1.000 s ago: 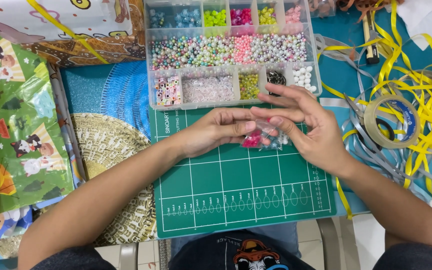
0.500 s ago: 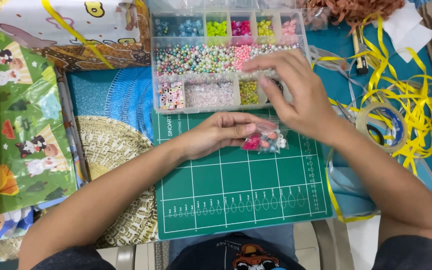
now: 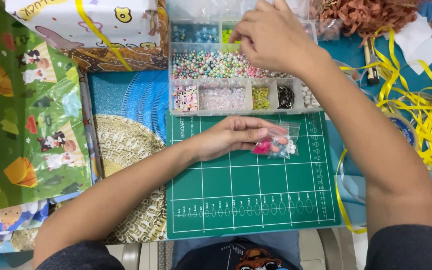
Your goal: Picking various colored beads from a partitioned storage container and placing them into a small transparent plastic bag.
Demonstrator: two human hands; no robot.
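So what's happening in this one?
A person sits at a green cutting mat. The left hand holds a small clear bag of beads just above the mat. The right hand reaches into the far compartments of a clear bead organizer box, fingertips down among the beads. Yellow ribbon lies tangled to the right, and gift wrap lies to the left.

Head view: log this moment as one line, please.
left hand: pinches small clear plastic bag of mixed beads over green cutting mat | right hand: fingers in clear compartmented bead box, far row
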